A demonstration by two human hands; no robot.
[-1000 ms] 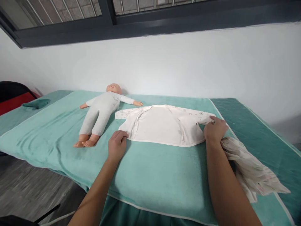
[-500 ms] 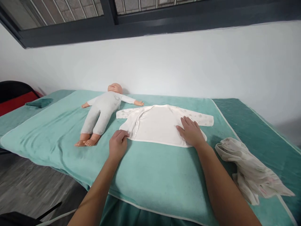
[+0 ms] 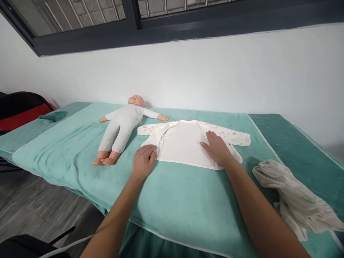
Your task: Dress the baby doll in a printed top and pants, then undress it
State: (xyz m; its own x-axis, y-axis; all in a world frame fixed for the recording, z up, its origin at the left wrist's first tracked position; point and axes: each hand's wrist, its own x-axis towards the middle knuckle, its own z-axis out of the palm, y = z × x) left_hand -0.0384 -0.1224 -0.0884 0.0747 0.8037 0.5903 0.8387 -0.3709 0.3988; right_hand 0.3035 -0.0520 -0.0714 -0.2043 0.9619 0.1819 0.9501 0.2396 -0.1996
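A white baby shirt (image 3: 182,143) lies spread flat with its long patterned sleeves stretched out to both sides. On its lower left corner rests my left hand (image 3: 144,161), fingers laid over the cloth and not gripping it. My right hand (image 3: 216,148) presses flat on the right part of the shirt, thumb apart from the other fingers. To the left, a baby doll (image 3: 122,125) in a pale suit lies on its back with arms out; one doll hand is close to the shirt's left sleeve.
Green cloth (image 3: 188,200) covers the bed under everything. At the right lies a crumpled, printed white cloth (image 3: 298,197). A white wall (image 3: 201,75) and a dark window frame (image 3: 172,30) stand behind. A black and red chair (image 3: 24,111) is at the far left.
My left hand has loosened from a pinch at the shirt's lower left edge, and its fingers now lie over that corner. My right hand stays flat. The view has turned slightly left.
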